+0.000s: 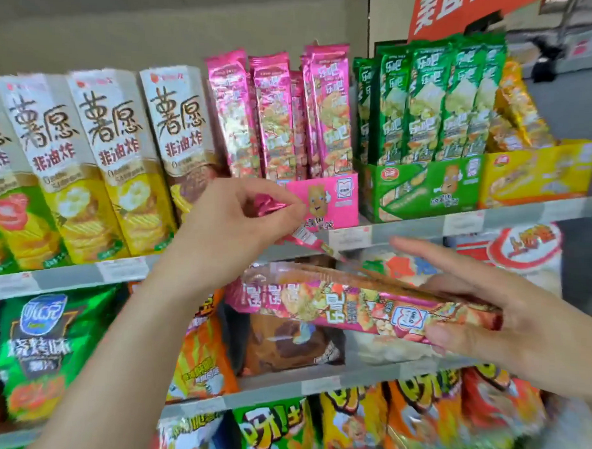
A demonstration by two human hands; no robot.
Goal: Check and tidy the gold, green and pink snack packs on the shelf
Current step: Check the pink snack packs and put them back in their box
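Pink snack packs (275,116) stand upright in a pink display box (335,199) on the top shelf. Green packs (426,101) fill a green box (420,191) to the right, and gold packs (517,107) stand in a yellow box (538,172) beyond. My left hand (234,218) pinches the crumpled end of one pink pack (301,236) in front of the pink box. My right hand (479,308) holds a small stack of pink packs (335,303) lying flat, thumb under and fingers over their right end.
White and yellow potato-stick boxes (112,160) stand left of the pink box. The shelf edge (489,214) carries price labels. Lower shelves hold large chip bags (38,349) and a brown bag (290,341). An aisle floor opens at the far right.
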